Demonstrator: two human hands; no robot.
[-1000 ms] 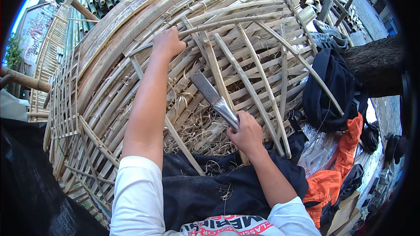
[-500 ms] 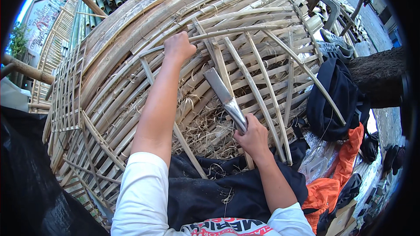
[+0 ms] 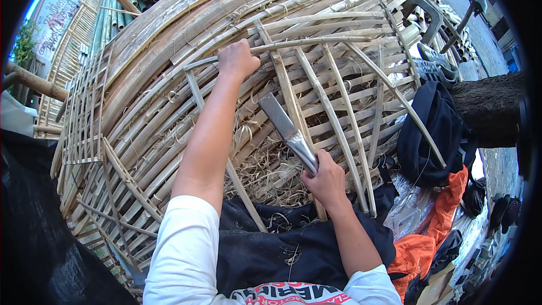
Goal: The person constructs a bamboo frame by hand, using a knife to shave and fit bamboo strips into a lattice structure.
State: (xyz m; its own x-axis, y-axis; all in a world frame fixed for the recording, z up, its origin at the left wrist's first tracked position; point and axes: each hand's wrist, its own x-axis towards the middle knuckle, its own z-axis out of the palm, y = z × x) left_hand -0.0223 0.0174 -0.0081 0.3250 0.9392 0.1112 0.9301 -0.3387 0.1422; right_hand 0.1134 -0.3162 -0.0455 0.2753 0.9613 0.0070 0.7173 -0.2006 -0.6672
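Note:
My left hand point(image 3: 239, 59) is closed in a fist around a long bamboo strip point(image 3: 316, 40), which runs crosswise over the upper ends of several upright slats. In my right hand point(image 3: 326, 179) is a flat-bladed metal tool point(image 3: 286, 131) with a round metal handle, its blade pointing up and to the left. The blade is beside a slat point(image 3: 288, 87) of the frame; whether they touch I cannot tell. Other slats point(image 3: 326, 107) fan out to the right of the tool. Dark cloth point(image 3: 265, 254) covers my lap beneath the lower slat ends.
Long split bamboo pieces point(image 3: 164, 45) are stacked beyond the frame, with curled shavings point(image 3: 265, 178) among them. A bamboo lattice point(image 3: 84, 118) stands at left. To the right are a black bag point(image 3: 426, 135), orange cloth point(image 3: 415, 257), a thick log point(image 3: 488, 101) and shoes point(image 3: 437, 65).
The view has shifted slightly, so the frame and my left hand appear a little further right. Both hands keep their holds; the metal tool stays almost in place.

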